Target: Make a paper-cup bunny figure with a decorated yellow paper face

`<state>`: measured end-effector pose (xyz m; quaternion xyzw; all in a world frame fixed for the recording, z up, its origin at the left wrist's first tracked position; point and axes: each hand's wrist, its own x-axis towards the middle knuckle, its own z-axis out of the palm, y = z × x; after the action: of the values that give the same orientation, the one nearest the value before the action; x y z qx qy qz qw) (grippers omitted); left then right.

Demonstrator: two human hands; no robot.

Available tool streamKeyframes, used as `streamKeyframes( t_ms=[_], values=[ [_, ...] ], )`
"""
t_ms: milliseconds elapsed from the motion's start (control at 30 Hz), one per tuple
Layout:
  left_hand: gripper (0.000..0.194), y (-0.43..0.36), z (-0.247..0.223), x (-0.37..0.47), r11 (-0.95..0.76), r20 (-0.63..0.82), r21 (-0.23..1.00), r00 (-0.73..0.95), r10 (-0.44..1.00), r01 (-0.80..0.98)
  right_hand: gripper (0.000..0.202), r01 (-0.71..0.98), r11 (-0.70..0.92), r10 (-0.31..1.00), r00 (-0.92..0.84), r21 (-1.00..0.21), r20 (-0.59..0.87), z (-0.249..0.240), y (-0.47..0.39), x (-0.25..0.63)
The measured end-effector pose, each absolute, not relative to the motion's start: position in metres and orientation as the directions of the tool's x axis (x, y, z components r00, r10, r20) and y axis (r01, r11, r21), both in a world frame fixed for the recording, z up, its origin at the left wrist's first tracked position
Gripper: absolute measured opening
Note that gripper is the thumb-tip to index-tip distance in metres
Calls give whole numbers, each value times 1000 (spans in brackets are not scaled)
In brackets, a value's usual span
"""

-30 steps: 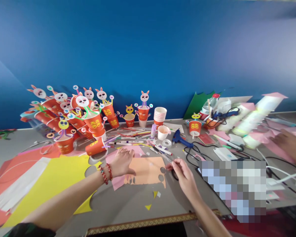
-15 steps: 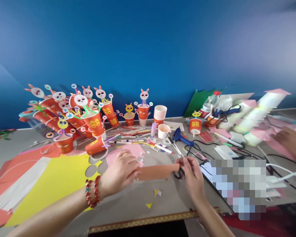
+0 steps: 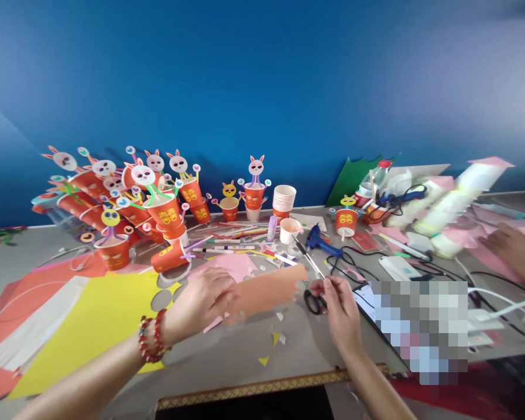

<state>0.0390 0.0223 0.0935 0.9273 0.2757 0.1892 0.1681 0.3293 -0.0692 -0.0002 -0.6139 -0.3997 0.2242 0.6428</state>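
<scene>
My left hand (image 3: 207, 300), with a red bead bracelet at the wrist, is closed on the left end of an orange paper strip (image 3: 266, 289). The strip's right end is ragged and lies apart from my other hand. Slim and black-and-white, a pen (image 3: 310, 259) points up and left from the closed fingers of my right hand (image 3: 339, 300). Black-handled scissors (image 3: 314, 302) show at the left of those same fingers; their blades cannot be made out. Small yellow scraps (image 3: 263, 361) and pale bits lie on the table below the strip.
Decorated red cups (image 3: 164, 210) crowd the back left, near yellow paper (image 3: 96, 321). A blue glue gun (image 3: 321, 242), a white cup (image 3: 290, 230) and markers lie behind my hands. Cables and a blurred-out screen (image 3: 420, 332) are at right, with another person's hand (image 3: 514, 254).
My left hand has moved left, drawing the orange strip away from my right hand and tilting its right end upward. The right hand stays nearly in place with the pen and scissors.
</scene>
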Motion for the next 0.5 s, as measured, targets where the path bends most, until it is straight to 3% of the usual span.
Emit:
streamKeyframes(
  t_ms=[100,200,333,500],
  values=[
    [23,34,92,33,-662,45,509,751,659,550,28,209,150,781,575,-966,245,1,-69,328],
    [23,44,79,30,-626,-101,523,771,628,578,27,208,168,779,572,-964,259,1,-68,328],
    [22,50,60,31,-640,-121,469,762,636,609,27,189,186,780,568,-964,262,0,-67,328],
    [21,45,49,34,-662,-96,314,717,690,680,28,214,175,794,546,-961,266,0,-67,329]
  ],
)
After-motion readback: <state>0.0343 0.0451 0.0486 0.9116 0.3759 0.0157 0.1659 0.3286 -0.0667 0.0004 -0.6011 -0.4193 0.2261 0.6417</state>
